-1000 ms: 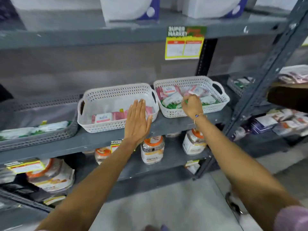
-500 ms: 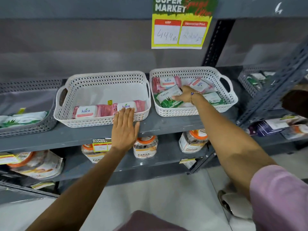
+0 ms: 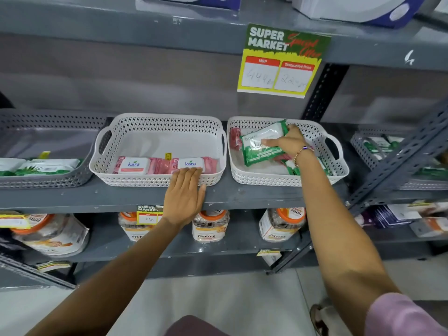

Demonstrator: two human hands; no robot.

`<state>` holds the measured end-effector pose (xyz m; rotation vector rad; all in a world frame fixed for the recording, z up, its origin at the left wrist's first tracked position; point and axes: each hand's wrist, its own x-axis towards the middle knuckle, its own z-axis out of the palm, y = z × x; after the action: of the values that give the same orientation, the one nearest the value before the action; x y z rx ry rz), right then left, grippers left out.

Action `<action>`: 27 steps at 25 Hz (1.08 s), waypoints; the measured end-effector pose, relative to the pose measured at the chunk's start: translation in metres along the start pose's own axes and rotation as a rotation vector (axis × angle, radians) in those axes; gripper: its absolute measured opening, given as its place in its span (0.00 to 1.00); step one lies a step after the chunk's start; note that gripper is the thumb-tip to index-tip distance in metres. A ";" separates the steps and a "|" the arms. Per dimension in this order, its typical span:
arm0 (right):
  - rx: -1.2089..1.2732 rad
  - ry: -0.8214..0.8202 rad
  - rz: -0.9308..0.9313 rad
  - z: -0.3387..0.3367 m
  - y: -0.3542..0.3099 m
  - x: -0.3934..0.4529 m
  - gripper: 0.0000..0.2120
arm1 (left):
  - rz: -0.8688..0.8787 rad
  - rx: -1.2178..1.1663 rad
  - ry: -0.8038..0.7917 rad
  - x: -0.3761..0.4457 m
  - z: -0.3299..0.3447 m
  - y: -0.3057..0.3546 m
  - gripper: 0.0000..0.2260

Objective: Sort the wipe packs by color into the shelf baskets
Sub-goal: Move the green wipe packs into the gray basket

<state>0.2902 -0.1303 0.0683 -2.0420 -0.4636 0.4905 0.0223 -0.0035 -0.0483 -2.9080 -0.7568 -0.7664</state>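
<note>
My right hand [image 3: 289, 143] grips a green wipe pack [image 3: 260, 141] and holds it tilted above the right white basket [image 3: 339, 170], where pink and green packs lie mixed. Flat against the front wall of the middle white basket [image 3: 109, 166] rests my left hand [image 3: 185, 195], fingers together, holding nothing. Two pink packs [image 3: 167, 165] lie along that basket's front. Green packs [image 3: 38, 167] lie in the grey basket [image 3: 48, 180] at the left.
A second grey basket [image 3: 361, 146] with green packs stands at the far right behind a slanted steel upright [image 3: 400, 161]. A price sign [image 3: 281, 61] hangs from the upper shelf. Orange-lidded jars [image 3: 209, 226] fill the shelf below.
My right hand has closed on a green pack and lifted it out of the right basket's pile. The left hand stays at the middle basket's front. The view has shifted slightly.
</note>
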 end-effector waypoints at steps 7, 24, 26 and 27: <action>0.324 -0.304 -0.105 0.080 -0.075 -0.060 0.09 | -0.057 -0.086 0.018 -0.013 -0.042 -0.108 0.21; 0.411 -0.602 0.153 0.537 -0.204 -0.148 0.23 | -0.242 0.061 0.077 -0.105 -0.109 -0.437 0.15; 0.267 -0.644 0.064 0.540 -0.204 -0.153 0.21 | -0.260 0.051 0.062 -0.106 -0.107 -0.440 0.17; 0.229 -0.653 0.028 0.534 -0.205 -0.155 0.20 | -0.258 0.053 0.063 -0.107 -0.105 -0.441 0.17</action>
<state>-0.1418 0.2721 0.0208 -1.6381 -0.7240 1.1821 -0.3129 0.3199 -0.0432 -2.7573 -1.1418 -0.8386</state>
